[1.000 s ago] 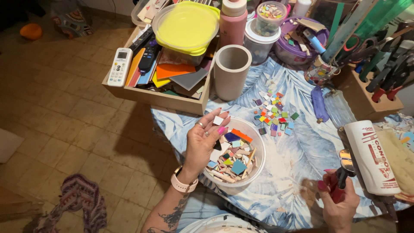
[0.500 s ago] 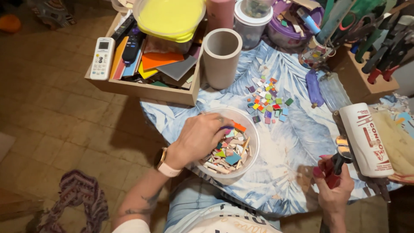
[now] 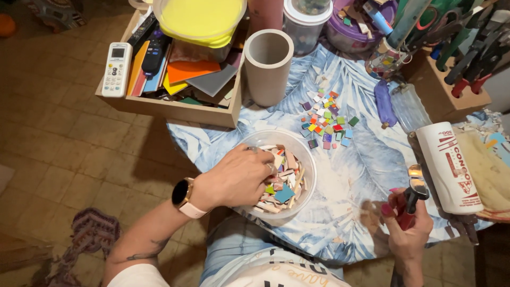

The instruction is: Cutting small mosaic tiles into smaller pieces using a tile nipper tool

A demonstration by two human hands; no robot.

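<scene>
The left hand [image 3: 241, 178], a pale-strapped round watch [image 3: 183, 195] on its wrist, reaches into the clear, round plastic bowl [image 3: 249, 142] that sits near the front edge of the table, its fingers [image 3: 265, 169] curled down among the broken tile pieces [image 3: 284, 186]; whether they have pinched any one shard cannot be told, since the fingertips are buried in the heap. Those pieces are flat, angular chips of glazed ceramic in white, pink, teal, orange and green, piled loosely against the bowl's right wall. The bowl rests on a soft cloth printed with blue and white leaf shapes [image 3: 366, 159]. To the right of the bowl, the right hand [image 3: 409, 228] is closed in a fist around the red handles of a metal tile nipper [image 3: 411, 194], whose shiny head points up and away from the body. Just behind the bowl and a little right lies a loose scatter of small square mosaic tiles [image 3: 325, 118] in many colours, laid flat on the cloth. Behind the bowl stands an upright, matte grey cylindrical tube [image 3: 267, 66], open at the top (its wall looks thick, like card or clay). Behind and left of the bowl is a shallow wooden tray [image 3: 175, 109] holding sheets in orange, yellow and grey, a white remote control [image 3: 116, 69] on its left rim and a lidded tub with a yellow lid [image 3: 199, 18] on top. Far right of the bowl lies a white tube-shaped container with red print [image 3: 449, 165].
</scene>
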